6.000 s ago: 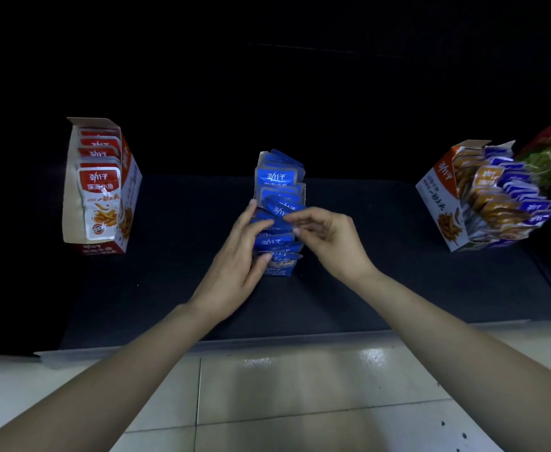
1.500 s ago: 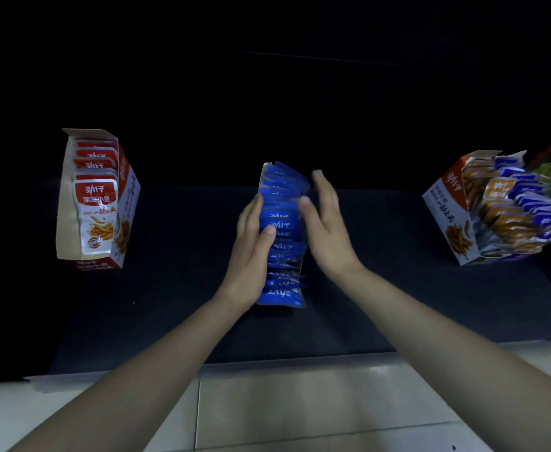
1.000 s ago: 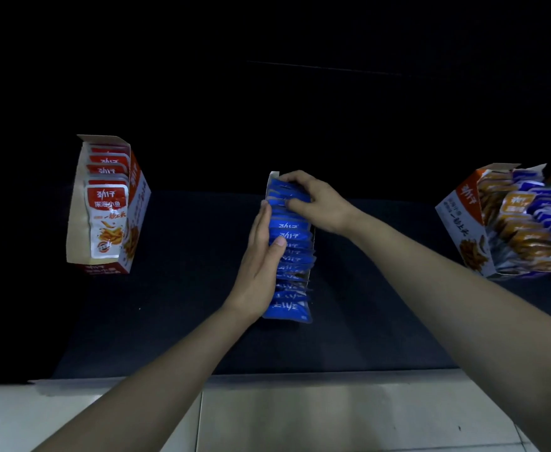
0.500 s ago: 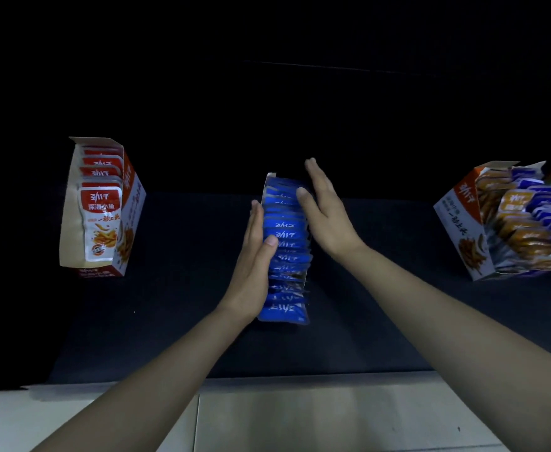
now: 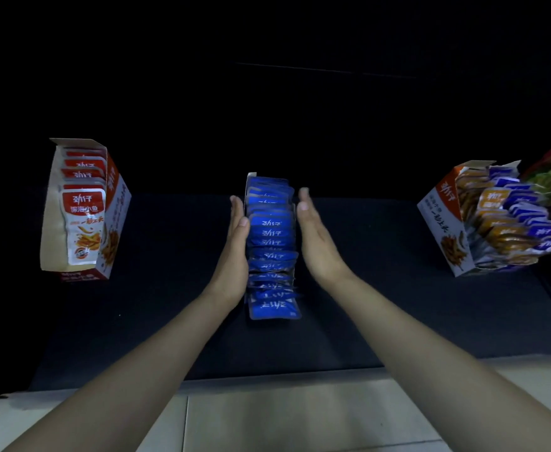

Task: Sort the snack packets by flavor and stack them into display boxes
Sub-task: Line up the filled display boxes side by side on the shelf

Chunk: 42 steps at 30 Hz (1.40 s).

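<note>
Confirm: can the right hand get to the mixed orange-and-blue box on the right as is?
Probably yes. The right hand is open beside the blue packet row, holding nothing, and only bare dark mat lies between it and the mixed box. Reach looks plausible, not certain.

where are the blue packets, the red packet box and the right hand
blue packets (image 5: 271, 230): head view, middle of the row
red packet box (image 5: 117, 216): head view, its right side wall
right hand (image 5: 316, 238): head view, middle of the hand
</note>
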Motion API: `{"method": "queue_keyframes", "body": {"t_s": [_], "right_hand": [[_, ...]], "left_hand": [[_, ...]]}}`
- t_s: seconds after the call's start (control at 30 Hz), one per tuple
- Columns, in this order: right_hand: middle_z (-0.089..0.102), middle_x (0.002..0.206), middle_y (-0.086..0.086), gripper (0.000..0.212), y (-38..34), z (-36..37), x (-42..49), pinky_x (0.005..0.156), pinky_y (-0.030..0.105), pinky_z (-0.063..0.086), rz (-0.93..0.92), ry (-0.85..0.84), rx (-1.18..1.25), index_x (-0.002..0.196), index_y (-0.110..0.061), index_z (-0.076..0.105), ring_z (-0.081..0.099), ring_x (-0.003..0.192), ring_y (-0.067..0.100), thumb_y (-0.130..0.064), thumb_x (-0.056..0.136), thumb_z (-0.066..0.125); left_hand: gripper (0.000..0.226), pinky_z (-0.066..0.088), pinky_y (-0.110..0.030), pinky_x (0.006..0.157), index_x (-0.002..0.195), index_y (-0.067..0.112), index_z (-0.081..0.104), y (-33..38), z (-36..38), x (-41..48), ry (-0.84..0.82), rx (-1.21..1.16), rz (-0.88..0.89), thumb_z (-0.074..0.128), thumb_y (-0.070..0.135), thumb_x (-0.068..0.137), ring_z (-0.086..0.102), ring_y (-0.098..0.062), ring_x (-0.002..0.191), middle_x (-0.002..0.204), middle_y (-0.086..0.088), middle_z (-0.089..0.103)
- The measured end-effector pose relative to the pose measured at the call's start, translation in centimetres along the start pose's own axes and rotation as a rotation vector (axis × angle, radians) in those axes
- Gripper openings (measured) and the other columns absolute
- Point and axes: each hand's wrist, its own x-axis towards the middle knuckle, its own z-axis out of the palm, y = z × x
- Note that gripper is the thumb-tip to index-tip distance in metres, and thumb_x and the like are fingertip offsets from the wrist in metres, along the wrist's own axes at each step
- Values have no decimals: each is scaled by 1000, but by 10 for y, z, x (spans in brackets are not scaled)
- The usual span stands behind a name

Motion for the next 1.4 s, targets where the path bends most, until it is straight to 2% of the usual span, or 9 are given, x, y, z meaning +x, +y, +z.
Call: {"method": "queue_keyframes", "body": {"t_s": [0.2, 0.3, 0.47, 0.6, 0.67, 0.8, 0.97, 1.23, 1.4], "right_hand": [[9, 162, -16, 72, 4, 8, 10, 122, 42, 16, 35, -56, 121, 155, -35, 6, 13, 147, 3, -67, 93, 27], [13, 161, -16, 65, 2, 10, 12, 121, 41, 21, 31, -88, 171, 154, -38, 7, 19, 146, 4, -61, 97, 28], [13, 160, -17, 63, 2, 3, 5, 116, 28, 21, 62, -65, 245, 153, -42, 6, 20, 141, -3, -63, 96, 23], [11, 160, -19, 61, 14, 1, -21, 114, 23, 13, 77, 66, 355, 153, -39, 12, 13, 143, -4, -59, 96, 20], [16, 159, -19, 66, 19, 7, -35, 110, 16, 21, 86, 34, 367, 153, -39, 14, 18, 142, -4, -62, 91, 21], [32, 152, -20, 68, 24, 30, -42, 109, 22, 35, 89, -54, 359, 153, -42, 13, 37, 134, -4, -64, 90, 25], [26, 157, -13, 59, 20, 16, -33, 107, 22, 29, 145, -12, 361, 154, -38, 12, 32, 133, -4, -58, 98, 19], [27, 157, -18, 78, 33, 21, -38, 119, 47, 22, 161, -118, 286, 149, -50, 17, 29, 143, 6, -83, 81, 38], [34, 153, -20, 62, 37, 15, -50, 119, 40, 26, 155, -105, 220, 151, -43, 19, 35, 138, 1, -61, 95, 39]], "left_hand": [[77, 46, -22, 100, 153, 37, 9, 7, 10, 7, -13, -16, 36, 31, 71, 87, 33, -6, 140, 161, 8, 16], [83, 35, -41, 113, 152, 38, 15, 2, 11, 11, -11, -26, 7, 35, 79, 83, 24, -11, 145, 162, 7, 11], [45, 46, -7, 83, 148, 39, 9, 10, 14, 1, -2, -63, 2, 11, 45, 104, 49, 20, 112, 144, 23, 35], [63, 24, -9, 109, 154, 28, 7, -2, 1, -17, 118, -108, -31, 16, 50, 96, 20, 15, 133, 159, 20, 10], [60, 29, 2, 97, 153, 25, 10, -5, 3, -29, 98, -119, -59, 15, 46, 98, 22, 17, 131, 158, 19, 12], [40, 46, -4, 73, 119, 41, 47, 4, 27, -41, 31, -164, -84, 10, 34, 105, 60, 16, 95, 106, 30, 66], [38, 45, -2, 61, 102, 44, 44, 18, 33, -39, 69, -181, -84, 7, 34, 105, 60, 22, 76, 75, 38, 64], [41, 41, 4, 68, 140, 41, 27, 14, 18, -37, 67, -111, -137, 8, 44, 103, 50, 27, 93, 122, 34, 45], [54, 23, -20, 111, 148, 30, 28, -6, -4, -57, 109, -34, -212, 15, 50, 100, 32, 4, 135, 153, 16, 30]]}}
